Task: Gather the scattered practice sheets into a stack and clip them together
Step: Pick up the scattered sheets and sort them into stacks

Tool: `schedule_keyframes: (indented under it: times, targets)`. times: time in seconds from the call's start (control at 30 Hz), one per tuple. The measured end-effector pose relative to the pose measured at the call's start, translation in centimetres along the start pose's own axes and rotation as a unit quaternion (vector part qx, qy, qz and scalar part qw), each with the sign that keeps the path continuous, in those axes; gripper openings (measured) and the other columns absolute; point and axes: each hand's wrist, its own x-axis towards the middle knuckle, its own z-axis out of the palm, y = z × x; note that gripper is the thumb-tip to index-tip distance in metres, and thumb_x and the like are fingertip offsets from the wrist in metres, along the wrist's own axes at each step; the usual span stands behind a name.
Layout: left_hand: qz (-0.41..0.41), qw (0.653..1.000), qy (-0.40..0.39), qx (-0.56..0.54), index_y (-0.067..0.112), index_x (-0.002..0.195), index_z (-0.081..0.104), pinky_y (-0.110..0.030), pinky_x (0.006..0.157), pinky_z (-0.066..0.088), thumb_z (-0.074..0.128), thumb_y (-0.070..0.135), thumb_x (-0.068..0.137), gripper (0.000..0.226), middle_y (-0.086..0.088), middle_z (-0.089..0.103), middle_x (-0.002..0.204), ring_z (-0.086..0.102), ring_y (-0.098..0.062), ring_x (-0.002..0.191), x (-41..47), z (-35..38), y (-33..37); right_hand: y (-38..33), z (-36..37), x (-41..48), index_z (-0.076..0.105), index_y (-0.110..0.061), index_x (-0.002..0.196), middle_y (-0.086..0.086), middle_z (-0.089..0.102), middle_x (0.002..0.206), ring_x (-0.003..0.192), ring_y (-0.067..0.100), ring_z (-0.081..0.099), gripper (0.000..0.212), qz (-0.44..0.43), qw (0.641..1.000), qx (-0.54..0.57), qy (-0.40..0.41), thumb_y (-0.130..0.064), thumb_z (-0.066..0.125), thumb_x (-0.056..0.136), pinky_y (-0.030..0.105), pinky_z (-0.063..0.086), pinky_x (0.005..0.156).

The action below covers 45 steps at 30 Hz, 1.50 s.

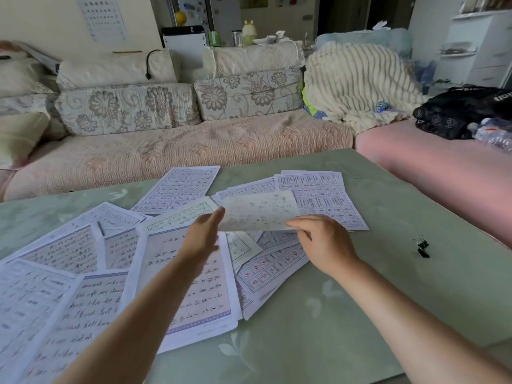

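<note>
Several printed practice sheets (191, 275) lie fanned and overlapping across the green table (346, 314), from the near left to the far middle. My right hand (321, 242) pinches the lower right edge of one thin sheet (260, 210) and holds it lifted above the pile, its back face toward me. My left hand (203, 236) hovers over the pile with fingers straight and together, fingertips close to the lifted sheet's left edge. Two black binder clips (421, 246) sit on the table to the right of my right hand.
A sofa (171, 151) with floral cushions runs along the table's far edge. A pink-covered seat (443, 173) with a cream blanket (357, 87) and a black bag (460, 112) borders the table's right side.
</note>
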Motion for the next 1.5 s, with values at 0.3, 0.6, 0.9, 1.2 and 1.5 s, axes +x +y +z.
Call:
schedule_keyframes:
  times: [0.3, 0.6, 0.9, 1.2, 1.5]
  targets:
    - [-0.105, 0.988, 0.000, -0.114, 0.000, 0.114, 0.062, -0.046, 0.086, 0.055, 0.056, -0.015, 0.083, 0.035, -0.019, 0.068, 0.109, 0.066, -0.033, 0.096, 0.1, -3.9, -1.8, -3.8, 0.2, 1.2, 0.071, -0.008, 0.110, -0.001, 0.070, 0.103, 0.101, 0.024, 0.060, 0.037, 0.327, 0.871, 0.361, -0.058, -0.010, 0.049, 0.081, 0.040, 0.051, 0.092]
    - [-0.043, 0.998, 0.048, 0.013, 0.013, 0.113, 0.065, -0.030, 0.060, 0.055, 0.055, -0.004, 0.086, 0.033, -0.003, 0.071, 0.094, 0.068, -0.022, 0.083, -3.3, -9.9, -4.2, -9.0, 4.0, 1.7, 0.051, -0.012, 0.139, 0.009, 0.065, 0.120, 0.091, 0.020, 0.066, 0.073, 0.356, 0.861, 0.291, -0.215, -0.008, 0.073, 0.070, 0.025, 0.050, 0.064]
    - [-0.008, 0.909, 0.072, 0.410, 0.018, 0.136, 0.053, -0.034, 0.090, 0.052, 0.077, 0.045, 0.076, 0.070, -0.004, 0.053, 0.122, 0.057, -0.020, 0.104, -5.5, -15.0, -8.7, -15.7, 4.9, -0.5, 0.057, -0.018, 0.101, 0.005, 0.059, 0.106, 0.101, 0.027, 0.058, 0.024, 0.113, 0.928, -0.181, -0.305, -0.029, 0.064, 0.081, 0.031, 0.045, 0.070]
    - [-0.030, 0.883, 0.138, 0.448, 0.013, 0.137, 0.048, -0.042, 0.100, 0.042, 0.055, 0.041, 0.093, 0.053, -0.013, 0.045, 0.136, 0.041, -0.030, 0.127, -8.6, -21.0, -10.0, -22.8, 8.7, -2.7, 0.037, -0.024, 0.148, 0.003, 0.029, 0.152, 0.138, 0.024, 0.027, 0.055, -0.190, 0.923, -0.081, -0.324, -0.032, 0.050, 0.095, 0.041, 0.023, 0.114]
    - [-0.150, 0.891, 0.120, 0.412, 0.007, 0.121, 0.053, -0.041, 0.097, 0.047, 0.059, 0.043, 0.088, 0.049, -0.015, 0.053, 0.124, 0.049, -0.031, 0.116, -10.3, -24.5, -10.7, -28.2, 12.5, -4.8, 0.015, -0.032, 0.155, 0.000, 0.002, 0.164, 0.151, 0.021, -0.001, 0.077, -0.199, 0.876, -0.092, -0.430, -0.062, 0.044, 0.091, 0.046, 0.001, 0.119]
